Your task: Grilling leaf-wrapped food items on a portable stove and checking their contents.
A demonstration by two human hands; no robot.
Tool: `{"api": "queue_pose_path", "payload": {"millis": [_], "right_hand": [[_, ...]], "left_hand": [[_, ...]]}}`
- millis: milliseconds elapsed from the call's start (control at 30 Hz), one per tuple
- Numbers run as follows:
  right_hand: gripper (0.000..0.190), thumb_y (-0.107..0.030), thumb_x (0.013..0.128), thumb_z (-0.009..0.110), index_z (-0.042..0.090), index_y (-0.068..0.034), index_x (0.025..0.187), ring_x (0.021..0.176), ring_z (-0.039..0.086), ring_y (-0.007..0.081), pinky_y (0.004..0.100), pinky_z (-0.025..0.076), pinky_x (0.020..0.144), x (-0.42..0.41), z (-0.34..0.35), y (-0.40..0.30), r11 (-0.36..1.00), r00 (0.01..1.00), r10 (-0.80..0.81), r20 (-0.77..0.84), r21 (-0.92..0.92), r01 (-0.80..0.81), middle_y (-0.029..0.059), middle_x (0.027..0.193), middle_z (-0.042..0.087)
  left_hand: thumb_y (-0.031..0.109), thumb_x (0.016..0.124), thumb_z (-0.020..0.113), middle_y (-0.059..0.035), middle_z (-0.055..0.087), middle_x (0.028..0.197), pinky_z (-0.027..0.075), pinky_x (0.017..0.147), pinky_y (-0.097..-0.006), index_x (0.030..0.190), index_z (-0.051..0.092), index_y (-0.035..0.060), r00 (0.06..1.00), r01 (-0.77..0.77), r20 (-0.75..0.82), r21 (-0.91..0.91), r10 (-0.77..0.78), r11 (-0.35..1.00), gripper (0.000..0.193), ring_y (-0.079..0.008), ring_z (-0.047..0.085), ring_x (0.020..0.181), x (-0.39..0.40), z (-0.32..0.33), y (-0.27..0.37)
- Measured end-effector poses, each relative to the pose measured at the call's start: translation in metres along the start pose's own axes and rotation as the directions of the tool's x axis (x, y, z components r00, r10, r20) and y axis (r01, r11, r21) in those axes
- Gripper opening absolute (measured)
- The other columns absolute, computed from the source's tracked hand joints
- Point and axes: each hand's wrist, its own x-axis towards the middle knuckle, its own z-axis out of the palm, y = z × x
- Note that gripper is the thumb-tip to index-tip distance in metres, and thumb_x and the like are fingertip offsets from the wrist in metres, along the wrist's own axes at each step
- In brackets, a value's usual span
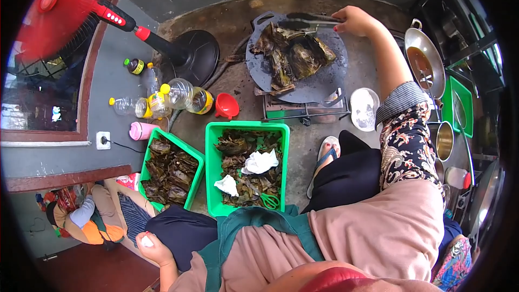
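Reaching out at the upper right, my right hand [353, 21] grips dark-handled tongs [310, 21] held over a round griddle [336, 73]. Several charred leaf-wrapped parcels [302, 61] lie on that griddle, which rests on a low gas stove [306, 111]. My left hand [156, 249], at the lower left near my knee, is closed around a small white thing, perhaps a wad of tissue [146, 241]. Before me a green plastic crate [208, 162] holds scorched leaves, crumpled white tissues [260, 162] and green-handled scissors [269, 200]. A second green crate [198, 178] is full of browned leaf parcels.
A red pedestal fan [162, 44] stands at the upper left, near several plastic bottles [178, 93], a red funnel [227, 105] and a pink tumbler [142, 130]. Rightward are a white container [364, 109] and a wok of brown liquid [438, 59]. A person [87, 215] sits at lower left.
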Motion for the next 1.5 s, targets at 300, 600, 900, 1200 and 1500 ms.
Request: {"api": "queue_pose_path", "payload": {"millis": [300,600,900,1200,1500], "right_hand": [[0.056,-0.032,0.067,0.072,0.059,0.000,0.112,0.102,0.058,0.0310,0.0350,0.044,0.089,0.025,0.044,0.041,0.965,0.971,0.241,-0.002,-0.104,-0.240,0.0180,0.110,0.060],[0.039,-0.028,0.072,0.070,0.065,-0.007,0.105,0.096,0.060,0.0296,0.0359,0.047,0.085,0.028,0.068,0.041,0.974,0.961,0.220,-0.165,-0.023,-0.227,0.0141,0.103,0.064],[0.046,-0.019,0.068,0.073,0.062,-0.008,0.111,0.098,0.059,0.0290,0.0344,0.046,0.086,0.009,0.025,0.037,0.995,0.979,0.098,-0.181,0.046,-0.091,0.0156,0.105,0.063],[0.042,-0.006,0.071,0.063,0.063,-0.020,0.110,0.097,0.058,0.0259,0.0363,0.049,0.081,-0.015,0.038,-0.005,0.910,0.973,-0.060,-0.225,-0.413,-0.040,0.0075,0.101,0.056],[0.036,-0.019,0.072,0.069,0.065,-0.011,0.106,0.091,0.061,0.0267,0.0357,0.046,0.082,0.001,0.043,0.032,0.993,0.955,-0.041,-0.293,0.097,0.072,0.0115,0.093,0.064]], "left_hand": [[0.003,0.079,0.053,-0.0112,0.051,0.074,0.042,0.068,-0.0341,0.080,0.051,-0.0023,1.000,0.006,0.006,-0.019,-0.006,1.000,0.006,-0.0244,0.050,0.069,0.001,0.003,-0.007],[0.002,0.079,0.053,-0.0108,0.051,0.074,0.042,0.067,-0.0335,0.081,0.051,-0.0023,1.000,0.002,0.018,0.004,-0.002,1.000,0.006,-0.0240,0.050,0.068,0.002,0.002,-0.006],[0.002,0.080,0.053,-0.0103,0.050,0.073,0.042,0.067,-0.0331,0.081,0.049,-0.0024,1.000,0.002,0.026,-0.034,-0.001,0.999,0.006,-0.0228,0.048,0.067,0.002,0.002,-0.007],[0.001,0.080,0.053,-0.0104,0.050,0.074,0.042,0.068,-0.0325,0.081,0.049,-0.0028,1.000,0.021,0.024,-0.049,-0.020,0.999,0.006,-0.0228,0.048,0.068,0.001,0.001,-0.006],[0.003,0.080,0.053,-0.0108,0.051,0.074,0.042,0.068,-0.0337,0.080,0.049,-0.0028,0.999,0.009,0.031,-0.025,-0.008,1.000,0.007,-0.0240,0.048,0.068,0.001,0.001,-0.004]]}}
